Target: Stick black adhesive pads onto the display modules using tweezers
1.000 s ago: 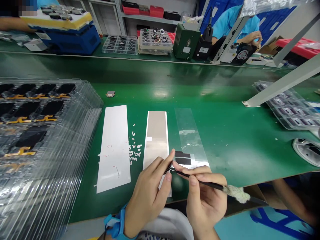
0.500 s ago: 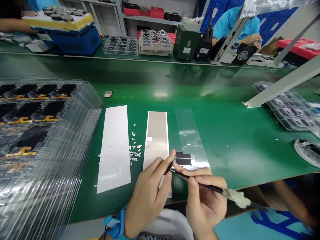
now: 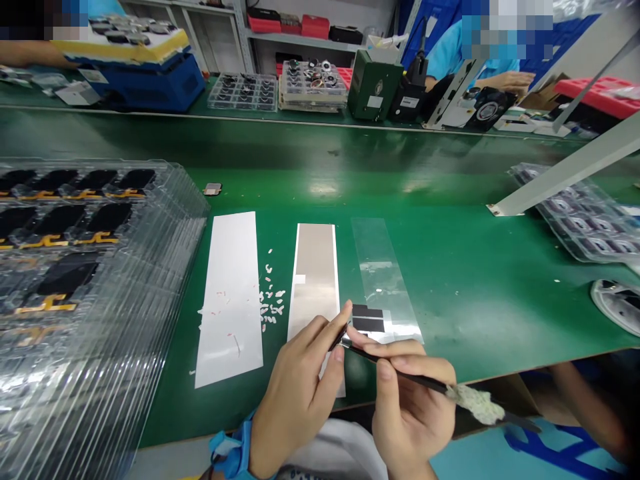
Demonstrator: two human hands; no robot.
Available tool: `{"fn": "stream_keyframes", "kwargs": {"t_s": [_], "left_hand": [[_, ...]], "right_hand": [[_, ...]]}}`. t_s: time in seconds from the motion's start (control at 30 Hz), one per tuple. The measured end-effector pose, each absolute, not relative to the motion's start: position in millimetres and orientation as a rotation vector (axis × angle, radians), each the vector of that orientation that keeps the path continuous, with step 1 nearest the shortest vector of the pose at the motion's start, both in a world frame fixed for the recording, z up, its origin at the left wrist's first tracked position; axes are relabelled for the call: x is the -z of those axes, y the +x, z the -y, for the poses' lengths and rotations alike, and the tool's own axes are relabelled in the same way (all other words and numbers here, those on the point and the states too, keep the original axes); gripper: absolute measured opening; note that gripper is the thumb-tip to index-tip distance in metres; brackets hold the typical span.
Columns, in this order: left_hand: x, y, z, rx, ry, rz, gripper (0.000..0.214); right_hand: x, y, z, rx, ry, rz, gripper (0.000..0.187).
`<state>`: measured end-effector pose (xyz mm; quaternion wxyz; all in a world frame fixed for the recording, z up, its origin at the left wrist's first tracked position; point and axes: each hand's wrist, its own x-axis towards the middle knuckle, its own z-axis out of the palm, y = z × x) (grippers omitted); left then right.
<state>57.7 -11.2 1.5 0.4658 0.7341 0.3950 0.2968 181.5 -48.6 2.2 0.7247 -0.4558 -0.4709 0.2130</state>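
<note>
Over green workbench (image 3: 450, 320): right hand (image 3: 413, 407) gripping black tweezers (image 3: 400, 375), left hand (image 3: 295, 393) pinching small dark piece (image 3: 338, 340).

Dark sliver (image 3: 338, 340) too small to tell, blister trays (image 3: 100, 300) cut off

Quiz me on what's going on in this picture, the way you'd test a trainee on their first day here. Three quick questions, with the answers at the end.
1. Which hand holds the slim black tool with white fluffy wrapping on it?
2. True or false: the black pieces lie on the clear film strip.
3. Where are the small white scraps?
A. Between the white sheet and the metallic sheet
B. On the clear film strip
C. On the black pieces

Key: 1. The right hand. 2. True. 3. A.
</note>
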Motion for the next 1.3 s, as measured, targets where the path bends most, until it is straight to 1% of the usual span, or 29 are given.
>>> {"fn": "stream_keyframes", "kwargs": {"t_s": [0.2,0.57,0.67,0.83,0.97,1.1,1.2,1.3], "left_hand": [[-1,58,10,-0.726,1.804,-0.965,0.051],[0,59,10,-0.708,1.839,-1.015,0.049],[1,59,9,-0.721,1.872,-1.013,0.051],[1,59,7,-0.724,1.879,-1.014,0.055],[1,60,8,-0.723,1.843,-1.012,0.052],[-6,60,12,-0.771,1.7,-1.031,0.046],[-16,55,15,-0.819,1.511,-1.123,0.047],[-29,48,12,-0.85,1.446,-1.157,0.05]], "right_hand": [[-2,181,48,-0.403,-1.018,1.062,0.023],[-2,182,50,-0.46,-0.989,1.008,0.02],[-3,183,49,-0.477,-0.963,1.012,0.02],[-1,181,50,-0.415,-0.989,1.068,0.022],[1,179,51,-0.4,-0.977,1.085,0.026],[-5,197,44,-0.436,-0.959,1.037,0.018],[-18,216,31,-0.434,-1.083,1.233,0.02],[-33,219,14,-0.666,-1.178,1.631,0.007]]}}
